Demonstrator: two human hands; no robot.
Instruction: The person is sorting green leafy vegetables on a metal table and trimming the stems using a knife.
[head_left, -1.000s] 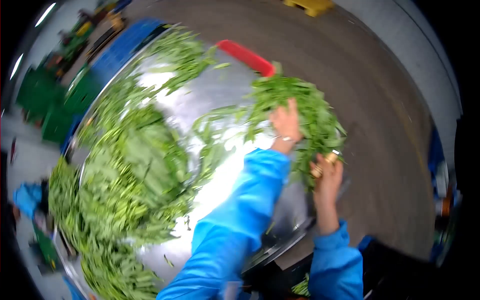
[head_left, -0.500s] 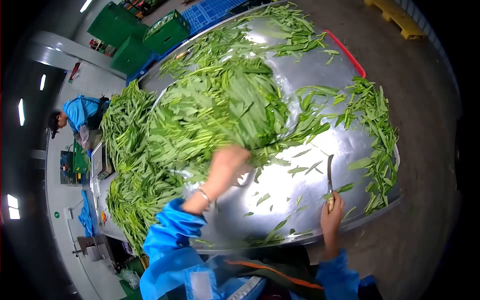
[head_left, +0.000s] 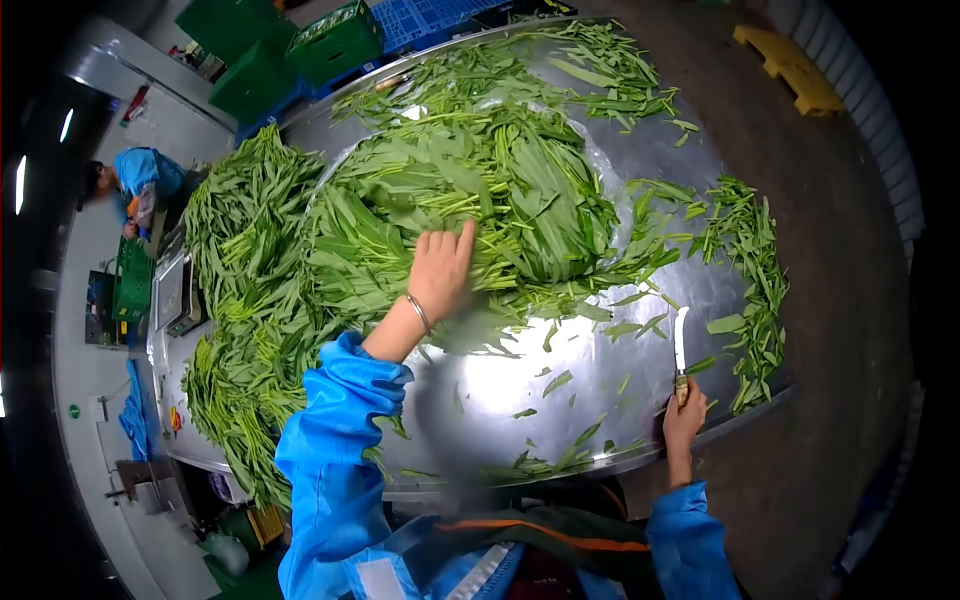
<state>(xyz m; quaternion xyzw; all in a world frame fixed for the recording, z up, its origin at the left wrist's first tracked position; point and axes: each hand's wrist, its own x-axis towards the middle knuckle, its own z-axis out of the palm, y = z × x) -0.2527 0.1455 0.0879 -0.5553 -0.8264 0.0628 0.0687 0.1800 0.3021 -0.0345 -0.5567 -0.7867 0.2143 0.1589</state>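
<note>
A large heap of leafy green vegetables (head_left: 390,200), long-leaved with cut pale stems, lies on the metal table (head_left: 475,390). My left hand (head_left: 443,268), a bangle at its wrist, rests at the near side of this heap with its fingers stretched onto the stems. No bunch shows lifted in it. At the right, over the table's near edge, my right hand (head_left: 684,420) is closed around the wooden handle of a knife (head_left: 680,345). The blade points away from me, apart from the heap. Clear plastic (head_left: 612,185) edges the heap.
More greens (head_left: 245,240) cover the left side, and trimmings (head_left: 757,290) line the right edge. A scale (head_left: 178,295) stands at the far left, near a co-worker (head_left: 150,175) in blue. Green crates (head_left: 335,45) and a yellow pallet (head_left: 790,70) stand beyond the table.
My left hand has moved slightly up, farther onto the heap, and is less blurred. My right hand still holds the knife, whose blade has turned slightly. The view has shifted a little.
</note>
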